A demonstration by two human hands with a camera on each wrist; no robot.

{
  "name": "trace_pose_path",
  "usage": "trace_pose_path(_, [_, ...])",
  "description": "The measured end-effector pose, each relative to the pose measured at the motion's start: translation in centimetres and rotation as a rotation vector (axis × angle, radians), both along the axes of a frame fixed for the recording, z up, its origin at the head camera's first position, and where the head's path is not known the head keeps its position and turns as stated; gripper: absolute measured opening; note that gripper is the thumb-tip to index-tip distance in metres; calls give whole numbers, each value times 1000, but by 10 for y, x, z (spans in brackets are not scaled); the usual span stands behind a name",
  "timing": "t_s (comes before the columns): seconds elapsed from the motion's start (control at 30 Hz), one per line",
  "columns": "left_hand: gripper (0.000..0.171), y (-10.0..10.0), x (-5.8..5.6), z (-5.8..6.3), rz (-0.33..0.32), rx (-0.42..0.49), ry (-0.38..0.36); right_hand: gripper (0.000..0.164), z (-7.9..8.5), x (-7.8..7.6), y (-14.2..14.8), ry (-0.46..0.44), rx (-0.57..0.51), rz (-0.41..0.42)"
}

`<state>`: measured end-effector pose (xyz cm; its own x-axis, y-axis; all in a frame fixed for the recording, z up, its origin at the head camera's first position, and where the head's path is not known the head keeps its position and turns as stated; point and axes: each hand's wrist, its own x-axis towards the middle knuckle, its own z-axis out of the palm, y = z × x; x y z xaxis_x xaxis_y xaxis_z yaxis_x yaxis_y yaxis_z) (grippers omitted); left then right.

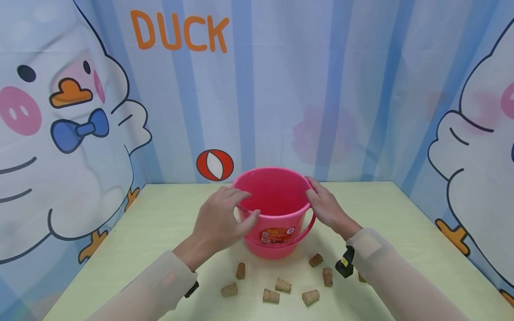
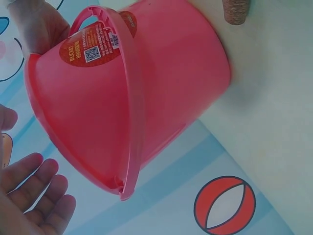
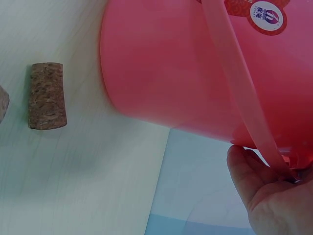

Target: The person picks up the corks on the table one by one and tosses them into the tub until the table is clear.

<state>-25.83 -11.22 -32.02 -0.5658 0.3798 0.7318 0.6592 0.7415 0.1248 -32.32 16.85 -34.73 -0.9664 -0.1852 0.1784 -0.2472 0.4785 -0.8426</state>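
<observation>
A pink plastic bucket (image 1: 273, 232) stands on the table, its handle (image 1: 307, 232) hanging down in front over a red label. My right hand (image 1: 326, 204) grips the bucket's rim on the right side, beside the handle joint; in the right wrist view its fingers (image 3: 243, 171) lie against the outer wall. My left hand (image 1: 221, 218) is at the left of the rim with thumb and fingers spread. The left wrist view shows the left fingers (image 2: 41, 191) a little apart from the bucket, holding nothing. The bucket's far inside bottom is hidden.
Several corks lie scattered on the pale table (image 1: 160, 223) before the bucket, among them a cork (image 1: 283, 285) in the middle, a cork (image 1: 229, 290) at left and a darker cork (image 1: 316, 260) near the bucket's base. A duck-print curtain (image 1: 277, 89) hangs behind the table.
</observation>
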Motion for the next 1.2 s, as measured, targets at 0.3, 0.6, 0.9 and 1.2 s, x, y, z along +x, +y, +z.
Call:
trace_pose_path(0.3, [37, -9, 4, -6, 0, 13, 22, 63, 0, 0, 1, -2, 2, -3])
trace_pose_path(0.6, [38, -18, 8, -9, 21, 23, 2, 62, 0, 0, 1, 2, 3, -2])
trace_pose_path(0.9, [44, -24, 13, -13, 57, 25, -10, 61, 1, 0, 1, 9, 3, 5])
trace_pose_path(1.2, [37, -31, 14, -23, 89, 6, -40, 61, 0, 0, 2, 15, 2, 9])
